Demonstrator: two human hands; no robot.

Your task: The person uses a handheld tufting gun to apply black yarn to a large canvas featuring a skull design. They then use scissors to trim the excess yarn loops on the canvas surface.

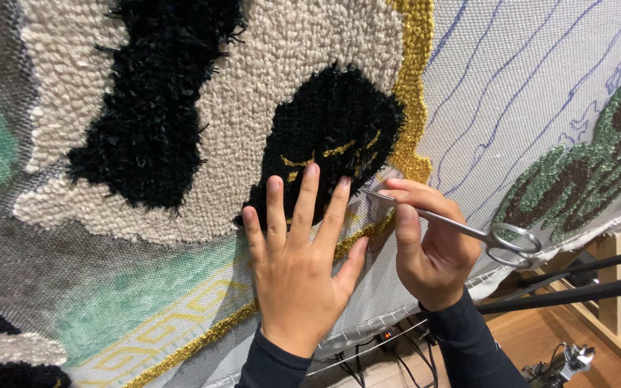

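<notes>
My left hand lies flat with fingers spread on a tufted rug stretched on a frame, its fingertips at the lower edge of a black yarn patch with thin gold lines. My right hand holds small silver scissors pinched between thumb and fingers. The blade tips point left and touch the rug near the gold yarn border, just right of my left index finger. The scissor loops stick out to the right, free of my fingers.
Cream, black, grey and mint tufted areas fill the left. Bare white backing cloth with blue drawn lines lies at the upper right, beside a green-brown tufted patch. Below are a wooden frame post, black rods, cables and wooden floor.
</notes>
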